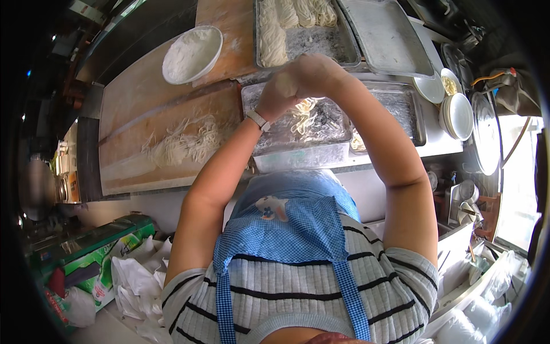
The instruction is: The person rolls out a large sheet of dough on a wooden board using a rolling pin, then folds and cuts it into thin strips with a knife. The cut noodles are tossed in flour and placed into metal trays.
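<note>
My left hand [275, 96], dusted with flour and wearing a watch on its wrist, meets my right hand [320, 75] above a floured metal tray [266, 133]. Both hands curl around a pale bundle of noodles [304, 116], whose strands hang out beneath them. Motion blur and the fingers hide most of what lies between my palms. Just past my hands stands a deeper metal tray [318, 43] with several folded noodle bundles [273, 45] in it. To the left, a loose heap of noodles [189, 144] lies on the floured wooden board [124, 137].
A white bowl of flour [193, 53] stands at the back left of the board. On the right are a bare metal tray [389, 36], a second floured tray [397, 103], stacked white bowls [457, 116] and a large round metal lid [486, 133]. Plastic bags [137, 279] lie at lower left.
</note>
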The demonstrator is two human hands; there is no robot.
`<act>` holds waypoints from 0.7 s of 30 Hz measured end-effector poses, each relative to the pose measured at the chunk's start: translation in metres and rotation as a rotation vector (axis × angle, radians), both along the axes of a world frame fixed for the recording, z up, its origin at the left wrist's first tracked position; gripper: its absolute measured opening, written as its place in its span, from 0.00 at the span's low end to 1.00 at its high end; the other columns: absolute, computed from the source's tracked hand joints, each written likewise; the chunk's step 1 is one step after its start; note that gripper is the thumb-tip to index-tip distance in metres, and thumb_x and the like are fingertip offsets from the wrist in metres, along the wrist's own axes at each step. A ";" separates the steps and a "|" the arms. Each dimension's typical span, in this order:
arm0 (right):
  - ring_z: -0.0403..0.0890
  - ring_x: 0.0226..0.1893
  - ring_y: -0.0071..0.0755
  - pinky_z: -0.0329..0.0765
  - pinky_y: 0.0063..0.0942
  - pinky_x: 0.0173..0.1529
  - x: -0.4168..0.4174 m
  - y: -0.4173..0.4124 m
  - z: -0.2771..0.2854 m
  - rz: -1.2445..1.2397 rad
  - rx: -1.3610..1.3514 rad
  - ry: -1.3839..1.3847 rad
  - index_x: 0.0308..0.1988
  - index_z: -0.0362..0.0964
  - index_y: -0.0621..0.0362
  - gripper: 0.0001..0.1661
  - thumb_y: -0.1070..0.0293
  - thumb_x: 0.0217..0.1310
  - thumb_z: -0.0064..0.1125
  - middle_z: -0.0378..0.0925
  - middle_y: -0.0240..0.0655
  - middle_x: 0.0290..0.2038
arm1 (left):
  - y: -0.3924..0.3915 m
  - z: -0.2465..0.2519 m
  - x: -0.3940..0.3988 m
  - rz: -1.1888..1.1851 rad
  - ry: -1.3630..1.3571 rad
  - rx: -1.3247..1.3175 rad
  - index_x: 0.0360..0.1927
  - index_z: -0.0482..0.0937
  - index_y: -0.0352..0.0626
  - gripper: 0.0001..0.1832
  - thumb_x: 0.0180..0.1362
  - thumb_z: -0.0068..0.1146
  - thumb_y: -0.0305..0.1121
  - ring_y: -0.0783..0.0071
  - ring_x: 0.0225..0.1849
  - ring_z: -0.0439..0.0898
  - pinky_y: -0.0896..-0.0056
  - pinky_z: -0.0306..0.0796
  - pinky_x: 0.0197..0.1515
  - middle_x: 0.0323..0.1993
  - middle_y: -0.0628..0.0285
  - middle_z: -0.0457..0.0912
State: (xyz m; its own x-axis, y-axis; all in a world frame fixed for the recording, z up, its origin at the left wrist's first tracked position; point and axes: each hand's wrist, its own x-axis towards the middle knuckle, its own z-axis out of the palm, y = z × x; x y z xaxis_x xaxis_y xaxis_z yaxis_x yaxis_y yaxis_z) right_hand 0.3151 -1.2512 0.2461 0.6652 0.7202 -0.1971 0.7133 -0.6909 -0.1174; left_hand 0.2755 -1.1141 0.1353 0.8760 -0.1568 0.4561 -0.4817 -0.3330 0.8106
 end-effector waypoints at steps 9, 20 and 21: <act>0.81 0.41 0.48 0.78 0.40 0.48 -0.002 -0.030 -0.151 -0.110 0.199 0.200 0.45 0.72 0.58 0.27 0.63 0.43 0.68 0.78 0.45 0.41 | 0.013 -0.045 -0.004 -0.203 0.284 0.871 0.57 0.67 0.47 0.38 0.41 0.72 0.40 0.54 0.49 0.78 0.60 0.72 0.53 0.48 0.52 0.77; 0.63 0.61 0.53 0.68 0.44 0.59 -0.027 -0.053 -0.197 -0.134 -0.130 0.103 0.66 0.51 0.57 0.60 0.46 0.39 0.73 0.60 0.45 0.62 | 0.007 -0.100 -0.008 -0.039 0.348 0.840 0.67 0.54 0.46 0.65 0.24 0.78 0.55 0.45 0.66 0.55 0.47 0.49 0.67 0.66 0.48 0.50; 0.62 0.62 0.54 0.68 0.45 0.60 -0.024 -0.049 -0.195 -0.059 -0.189 0.098 0.67 0.50 0.56 0.61 0.45 0.38 0.73 0.59 0.45 0.63 | 0.006 -0.099 -0.009 -0.027 0.364 0.874 0.66 0.56 0.45 0.62 0.26 0.78 0.53 0.46 0.67 0.54 0.48 0.49 0.67 0.66 0.48 0.51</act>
